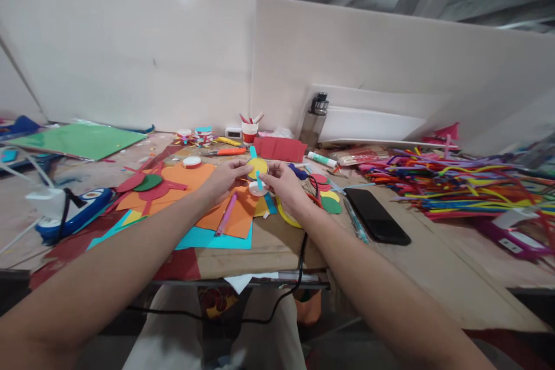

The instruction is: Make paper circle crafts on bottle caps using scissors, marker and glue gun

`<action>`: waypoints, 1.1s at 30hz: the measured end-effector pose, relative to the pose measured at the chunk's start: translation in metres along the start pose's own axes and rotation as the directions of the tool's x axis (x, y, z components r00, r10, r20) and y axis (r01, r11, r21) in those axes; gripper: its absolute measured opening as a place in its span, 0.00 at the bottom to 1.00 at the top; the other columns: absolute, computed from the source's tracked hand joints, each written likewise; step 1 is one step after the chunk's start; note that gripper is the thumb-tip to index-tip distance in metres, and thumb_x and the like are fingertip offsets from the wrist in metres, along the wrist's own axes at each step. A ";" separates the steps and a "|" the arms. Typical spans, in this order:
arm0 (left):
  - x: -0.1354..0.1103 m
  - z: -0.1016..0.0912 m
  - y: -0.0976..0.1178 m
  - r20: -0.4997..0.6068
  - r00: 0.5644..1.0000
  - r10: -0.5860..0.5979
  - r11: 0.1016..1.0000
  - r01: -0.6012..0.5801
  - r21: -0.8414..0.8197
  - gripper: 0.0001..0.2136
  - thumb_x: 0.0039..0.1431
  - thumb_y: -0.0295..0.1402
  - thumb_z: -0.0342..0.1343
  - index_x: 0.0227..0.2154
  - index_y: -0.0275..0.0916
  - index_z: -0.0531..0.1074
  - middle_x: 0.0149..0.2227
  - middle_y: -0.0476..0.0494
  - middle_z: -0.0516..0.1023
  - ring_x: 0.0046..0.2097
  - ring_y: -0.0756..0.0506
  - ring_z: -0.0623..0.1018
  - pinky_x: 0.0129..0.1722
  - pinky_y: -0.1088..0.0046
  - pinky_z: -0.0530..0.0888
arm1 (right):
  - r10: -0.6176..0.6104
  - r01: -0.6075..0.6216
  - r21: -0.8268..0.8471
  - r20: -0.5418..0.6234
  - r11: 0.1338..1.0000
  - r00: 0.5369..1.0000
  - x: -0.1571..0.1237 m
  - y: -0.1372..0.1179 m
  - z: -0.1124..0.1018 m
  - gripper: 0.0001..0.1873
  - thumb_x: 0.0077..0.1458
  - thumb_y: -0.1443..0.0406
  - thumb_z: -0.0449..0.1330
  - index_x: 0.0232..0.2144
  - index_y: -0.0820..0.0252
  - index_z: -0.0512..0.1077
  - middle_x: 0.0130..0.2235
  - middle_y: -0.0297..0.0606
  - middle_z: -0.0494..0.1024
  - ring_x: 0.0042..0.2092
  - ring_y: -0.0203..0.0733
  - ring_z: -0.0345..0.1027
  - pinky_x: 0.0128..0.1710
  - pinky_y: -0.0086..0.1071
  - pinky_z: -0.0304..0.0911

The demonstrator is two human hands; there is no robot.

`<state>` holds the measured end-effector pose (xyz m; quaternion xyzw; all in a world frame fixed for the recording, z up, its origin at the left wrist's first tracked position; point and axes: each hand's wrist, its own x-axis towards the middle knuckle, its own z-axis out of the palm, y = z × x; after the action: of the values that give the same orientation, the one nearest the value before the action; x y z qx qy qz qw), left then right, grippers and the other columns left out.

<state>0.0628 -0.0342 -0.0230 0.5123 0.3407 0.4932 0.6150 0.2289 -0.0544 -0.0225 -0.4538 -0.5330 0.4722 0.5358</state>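
Between my two hands is a yellow paper disc point(257, 168) with light blue paper strips, one sticking up behind it and one across its lower front. My left hand point(230, 178) pinches the disc's left edge. On its right side, my right hand point(282, 180) grips it near the lower strip. Just below sits a small white round lid point(257, 188), partly behind my fingers; whether it touches the disc I cannot tell. Orange paper sheets point(208, 217) lie under my hands, with a purple pen point(226, 215) on them and light blue paper point(212, 237) beneath.
Red and green paper discs point(150, 184) lie left, more coloured discs point(331, 202) right. A black phone point(376, 215) rests on cardboard near a pile of pipe cleaners point(416, 182). At the back stand a bottle point(314, 121) and a pen cup point(250, 130). A black cable point(299, 277) hangs over the edge.
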 end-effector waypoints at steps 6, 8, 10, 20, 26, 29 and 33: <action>0.001 -0.006 0.003 -0.059 0.998 0.019 1.000 -0.019 -0.001 0.17 0.39 0.38 0.72 0.30 0.35 0.75 0.29 0.49 0.75 0.30 0.53 0.74 0.29 0.78 0.68 | 0.035 -0.035 -0.032 -0.007 0.999 0.999 0.001 -0.007 -0.010 0.22 0.41 0.55 0.70 0.35 0.57 0.66 0.33 0.29 0.72 0.30 0.30 0.63 0.29 0.27 0.60; 0.001 -0.006 0.002 -0.072 0.997 0.025 1.000 -0.024 0.016 0.16 0.39 0.37 0.71 0.29 0.35 0.75 0.27 0.49 0.74 0.27 0.53 0.72 0.27 0.78 0.66 | 0.045 -0.043 -0.033 0.033 0.999 0.998 0.001 -0.006 -0.009 0.21 0.42 0.56 0.70 0.34 0.57 0.66 0.31 0.28 0.72 0.27 0.30 0.61 0.27 0.27 0.58; 0.002 -0.005 0.002 -0.091 0.995 0.039 0.999 -0.037 0.022 0.15 0.40 0.37 0.70 0.27 0.35 0.73 0.25 0.50 0.72 0.25 0.54 0.70 0.26 0.78 0.66 | 0.046 -0.044 -0.029 0.042 0.999 0.998 0.000 -0.005 -0.007 0.20 0.43 0.57 0.69 0.34 0.57 0.65 0.29 0.27 0.71 0.26 0.29 0.60 0.25 0.27 0.57; 0.002 -0.005 0.006 -0.268 0.962 0.049 0.999 -0.045 0.022 0.11 0.40 0.33 0.64 0.23 0.37 0.67 0.25 0.49 0.73 0.25 0.52 0.72 0.25 0.75 0.70 | 0.009 -0.009 -0.034 -0.011 0.999 1.000 -0.002 -0.007 -0.007 0.14 0.48 0.59 0.65 0.33 0.58 0.66 0.27 0.26 0.68 0.25 0.29 0.60 0.25 0.26 0.59; -0.003 0.005 0.004 -0.124 0.991 0.043 0.999 -0.038 0.037 0.10 0.44 0.32 0.63 0.27 0.35 0.69 0.26 0.47 0.76 0.25 0.50 0.75 0.24 0.73 0.75 | -0.042 0.035 -0.144 -0.041 0.989 0.998 0.004 0.001 -0.001 0.09 0.47 0.66 0.60 0.33 0.57 0.64 0.28 0.26 0.68 0.24 0.31 0.62 0.23 0.28 0.61; -0.004 0.007 0.003 -0.037 0.998 0.050 0.999 -0.049 0.022 0.11 0.46 0.34 0.65 0.30 0.34 0.71 0.28 0.45 0.77 0.27 0.50 0.76 0.27 0.72 0.77 | -0.053 0.044 -0.199 -0.044 0.979 0.998 0.005 0.002 -0.001 0.09 0.45 0.68 0.58 0.33 0.56 0.64 0.28 0.26 0.67 0.23 0.32 0.63 0.22 0.29 0.62; -0.005 0.008 0.001 0.064 0.996 0.056 0.997 -0.059 0.054 0.16 0.45 0.37 0.69 0.32 0.33 0.74 0.30 0.44 0.78 0.29 0.49 0.77 0.32 0.70 0.79 | -0.127 0.099 -0.308 -0.075 0.946 0.989 0.004 0.005 -0.004 0.09 0.45 0.68 0.58 0.32 0.56 0.64 0.29 0.28 0.67 0.26 0.33 0.63 0.23 0.28 0.62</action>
<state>0.0683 -0.0410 -0.0206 0.5541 0.3200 0.4846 0.5964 0.2331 -0.0498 -0.0270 -0.5211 -0.5987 0.3314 0.5101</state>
